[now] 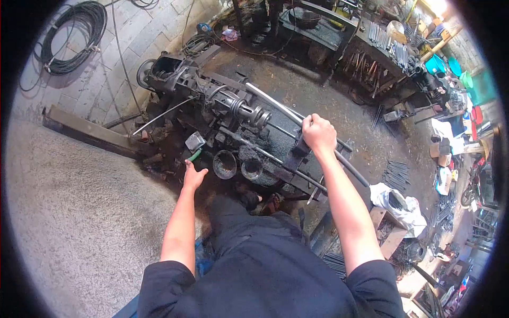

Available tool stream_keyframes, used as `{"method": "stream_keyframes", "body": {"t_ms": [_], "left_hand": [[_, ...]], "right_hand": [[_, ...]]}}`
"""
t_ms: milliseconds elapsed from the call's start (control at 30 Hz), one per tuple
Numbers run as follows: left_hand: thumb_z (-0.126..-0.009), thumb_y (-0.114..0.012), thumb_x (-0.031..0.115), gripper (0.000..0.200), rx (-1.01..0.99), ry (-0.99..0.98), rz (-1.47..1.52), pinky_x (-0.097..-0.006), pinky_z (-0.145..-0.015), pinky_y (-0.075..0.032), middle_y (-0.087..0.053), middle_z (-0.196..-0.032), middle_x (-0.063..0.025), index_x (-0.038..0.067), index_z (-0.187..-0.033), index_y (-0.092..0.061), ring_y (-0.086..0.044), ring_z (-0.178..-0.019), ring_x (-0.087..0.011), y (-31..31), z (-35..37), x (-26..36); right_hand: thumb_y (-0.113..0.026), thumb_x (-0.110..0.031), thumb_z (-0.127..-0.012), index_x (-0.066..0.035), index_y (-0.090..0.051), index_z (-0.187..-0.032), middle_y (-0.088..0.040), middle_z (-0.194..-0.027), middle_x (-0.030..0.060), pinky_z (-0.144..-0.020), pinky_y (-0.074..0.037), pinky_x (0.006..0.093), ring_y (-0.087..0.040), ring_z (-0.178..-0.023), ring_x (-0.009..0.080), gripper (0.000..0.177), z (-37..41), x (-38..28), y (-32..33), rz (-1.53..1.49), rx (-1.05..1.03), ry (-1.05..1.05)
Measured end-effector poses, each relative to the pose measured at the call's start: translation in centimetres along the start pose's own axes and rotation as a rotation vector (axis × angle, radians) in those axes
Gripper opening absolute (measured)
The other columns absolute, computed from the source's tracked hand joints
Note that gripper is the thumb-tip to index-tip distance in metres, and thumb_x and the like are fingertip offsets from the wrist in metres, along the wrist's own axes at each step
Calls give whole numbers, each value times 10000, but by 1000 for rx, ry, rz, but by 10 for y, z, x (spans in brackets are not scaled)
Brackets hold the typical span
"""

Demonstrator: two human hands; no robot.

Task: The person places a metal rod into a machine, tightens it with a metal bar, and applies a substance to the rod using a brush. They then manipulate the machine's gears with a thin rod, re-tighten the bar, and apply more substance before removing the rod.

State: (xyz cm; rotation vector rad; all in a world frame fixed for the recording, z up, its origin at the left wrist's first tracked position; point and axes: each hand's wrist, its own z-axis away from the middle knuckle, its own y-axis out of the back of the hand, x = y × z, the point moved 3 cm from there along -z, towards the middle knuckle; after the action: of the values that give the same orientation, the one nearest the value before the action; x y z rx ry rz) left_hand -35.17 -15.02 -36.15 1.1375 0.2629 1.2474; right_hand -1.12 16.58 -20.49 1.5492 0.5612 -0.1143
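My left hand (194, 177) is at the lower end of a green handle (195, 155), fingers curled on it and thumb sticking out to the side. The handle joins a small grey metal box (195, 141) beside the machine. My right hand (319, 133) is closed in a fist over a long metal bar (270, 100) along the machine's far side; the fist hides part of the bar. Between my hands lies a greasy lathe-like machine (228, 100), with a round chuck-like head (257, 115) and a thin rod (281, 130) extending from it.
Dark metal shavings (257, 151) cover the machine's bed, near two round metal rings (225, 164). A white sack (400, 206) stands at the right, with loose rods (395, 174) on the floor beyond. A workbench (382, 50) stands behind; coiled cable (74, 37) hangs on the wall.
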Motion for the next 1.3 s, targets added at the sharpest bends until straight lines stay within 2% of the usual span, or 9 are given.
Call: {"method": "stream_keyframes", "body": {"t_ms": [167, 267, 367, 467, 667, 700, 900, 1133, 1300], "left_hand": [[-810, -715, 433, 1086, 10, 5, -14, -354, -1186, -237, -137, -1590, -256, -87, -1511, -69, -226, -1468, -331, 1, -5, -4], [-803, -718, 418, 1068, 72, -24, -56, -362, -1147, -310, -274, -1540, -280, -83, -1511, -93, -367, -1397, -365, 1, -7, -12], [-796, -723, 409, 1067, 109, -30, -72, -375, -1116, -352, -376, -1475, -304, -88, -1508, -103, -433, -1347, -382, -1, -7, -6], [-789, -733, 388, 1067, 130, -32, -19, -385, -1097, -373, -411, -1437, -330, -99, -1502, -108, -461, -1320, -392, -5, -6, -4], [-796, -738, 338, 1065, 145, -89, -34, -377, -1107, -362, -393, -1438, -349, -124, -1490, -77, -449, -1330, -396, -11, -3, -3], [-819, -713, 352, 1036, 34, -28, -9, -359, -1172, -279, -178, -1571, -280, -118, -1495, -85, -276, -1447, -344, -9, -3, -2], [-828, -706, 329, 1006, -29, -70, -29, -341, -1191, -234, -122, -1595, -250, -96, -1506, -96, -205, -1478, -308, -5, 11, 5], [-815, -685, 296, 971, -14, -45, 7, -340, -1185, -253, -160, -1604, -202, -57, -1521, -120, -241, -1471, -279, 0, 14, 4], [-763, -637, 264, 930, 21, -36, -16, -365, -1140, -339, -242, -1583, -187, -15, -1527, -185, -394, -1387, -322, 1, 15, 3]], "right_hand": [[-459, -336, -920, -36, -686, -895, -702, -892, 211, -793, -541, 501, -684, -839, 406, 377, 0, -5, 2, 50, -20, -23], [-452, -337, -926, -40, -688, -911, -702, -892, 209, -800, -540, 500, -685, -837, 404, 379, 1, -3, -1, 49, -12, -23], [-447, -334, -930, -40, -689, -907, -702, -887, 209, -792, -543, 498, -685, -832, 403, 381, 1, -2, -4, 47, 14, -5], [-442, -331, -933, -37, -687, -909, -703, -881, 208, -787, -544, 495, -686, -829, 402, 383, 2, -4, -2, 31, 6, 22], [-445, -341, -944, -34, -679, -899, -702, -862, 201, -787, -541, 496, -687, -827, 392, 388, 0, -3, -6, 55, 7, 42], [-445, -341, -944, -34, -679, -899, -702, -862, 201, -787, -541, 496, -687, -827, 392, 388, 1, -3, -7, 53, 7, 42], [-447, -377, -959, -41, -676, -894, -697, -871, 213, -793, -532, 506, -678, -843, 408, 412, 5, -2, -2, 10, 31, 55], [-445, -380, -956, -39, -685, -897, -693, -877, 241, -807, -535, 508, -682, -850, 421, 422, 3, -3, -5, 21, 15, 56], [-451, -376, -946, -55, -698, -914, -698, -883, 230, -813, -533, 512, -681, -852, 427, 407, 2, -3, -6, 16, 26, 34]]}}
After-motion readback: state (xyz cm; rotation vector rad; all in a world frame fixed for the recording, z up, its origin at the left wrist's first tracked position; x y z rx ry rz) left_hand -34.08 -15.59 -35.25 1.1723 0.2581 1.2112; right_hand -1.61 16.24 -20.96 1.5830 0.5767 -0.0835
